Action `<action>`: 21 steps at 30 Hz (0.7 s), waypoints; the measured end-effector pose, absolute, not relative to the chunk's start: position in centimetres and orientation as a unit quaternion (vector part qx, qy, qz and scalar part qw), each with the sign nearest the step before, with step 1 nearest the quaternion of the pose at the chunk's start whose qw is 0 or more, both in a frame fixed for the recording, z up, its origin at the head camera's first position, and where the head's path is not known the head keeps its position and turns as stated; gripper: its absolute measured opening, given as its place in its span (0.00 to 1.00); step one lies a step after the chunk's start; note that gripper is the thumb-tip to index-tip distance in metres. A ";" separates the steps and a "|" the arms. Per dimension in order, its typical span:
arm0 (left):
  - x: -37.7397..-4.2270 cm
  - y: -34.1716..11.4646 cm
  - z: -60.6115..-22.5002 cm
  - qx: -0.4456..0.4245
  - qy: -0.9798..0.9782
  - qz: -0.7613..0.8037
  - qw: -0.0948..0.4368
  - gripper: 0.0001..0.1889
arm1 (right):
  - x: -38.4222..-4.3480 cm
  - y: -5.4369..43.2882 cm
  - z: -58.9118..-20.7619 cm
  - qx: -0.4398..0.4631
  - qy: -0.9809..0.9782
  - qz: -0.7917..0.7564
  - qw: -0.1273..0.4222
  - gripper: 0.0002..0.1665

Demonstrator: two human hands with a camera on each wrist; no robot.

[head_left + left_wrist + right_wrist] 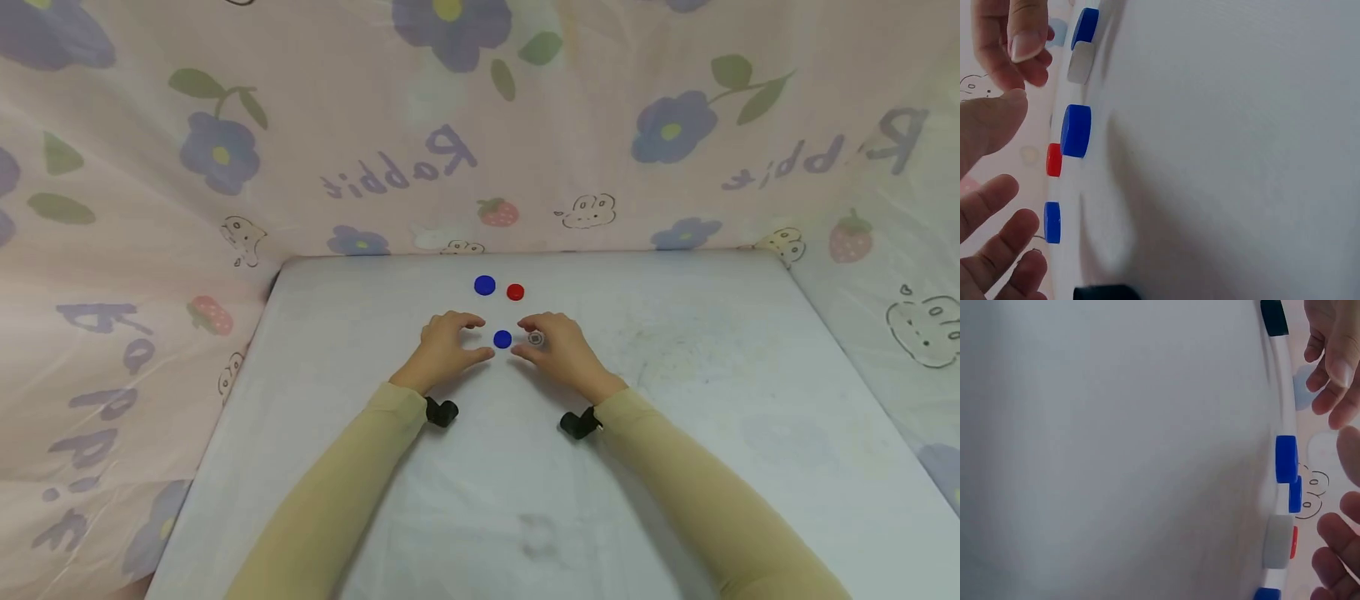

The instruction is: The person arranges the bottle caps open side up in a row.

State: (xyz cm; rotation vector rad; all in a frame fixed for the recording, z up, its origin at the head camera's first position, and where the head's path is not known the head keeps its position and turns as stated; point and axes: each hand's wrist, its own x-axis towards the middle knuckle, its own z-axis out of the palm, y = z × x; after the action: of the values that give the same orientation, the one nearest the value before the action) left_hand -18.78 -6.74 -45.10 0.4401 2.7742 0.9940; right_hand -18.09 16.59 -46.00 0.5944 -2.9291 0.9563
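Observation:
A small blue bottle-cap-like disc (502, 339) lies on the table between the two hands. My left hand (447, 347) hovers on its left, thumb and fingers apart in a loose curve, holding nothing. On the other side my right hand (562, 350) mirrors it, also holding nothing. A white disc (535, 338) with a square mark on top sits between the right thumb and fingers. Farther back lie a larger-looking blue disc (484, 285) and a red disc (515, 292). Another blue disc (1085, 28) shows beside the white one in the left wrist view; the right hand hides it in the head view.
The white table (480, 517) ends at the back against a patterned cloth (540, 150), which also hangs along both sides. A black wrist camera (441, 412) is on the left wrist and another black camera (579, 423) on the right.

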 end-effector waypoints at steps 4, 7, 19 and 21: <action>-19.3 -6.2 -45.4 0.146 0.934 0.314 0.086 0.29 | -18.7 16.4 -46.2 0.191 -0.938 0.289 -0.005 0.29; -19.6 -6.0 -45.7 0.145 0.937 0.305 0.085 0.28 | -19.1 16.3 -46.5 0.194 -0.943 0.270 -0.009 0.29; -20.5 -5.2 -46.3 0.155 0.943 0.280 0.090 0.25 | -20.1 15.4 -46.9 0.180 -0.957 0.226 -0.025 0.26; -20.6 -5.1 -46.4 0.155 0.944 0.278 0.087 0.24 | -20.1 15.3 -46.9 0.176 -0.959 0.218 -0.029 0.25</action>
State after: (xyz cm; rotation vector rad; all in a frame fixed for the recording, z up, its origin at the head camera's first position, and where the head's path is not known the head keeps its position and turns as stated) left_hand -20.62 -5.08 -46.36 0.4612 2.8124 0.8295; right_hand -20.05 15.30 -46.90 0.5634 -3.0704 0.6989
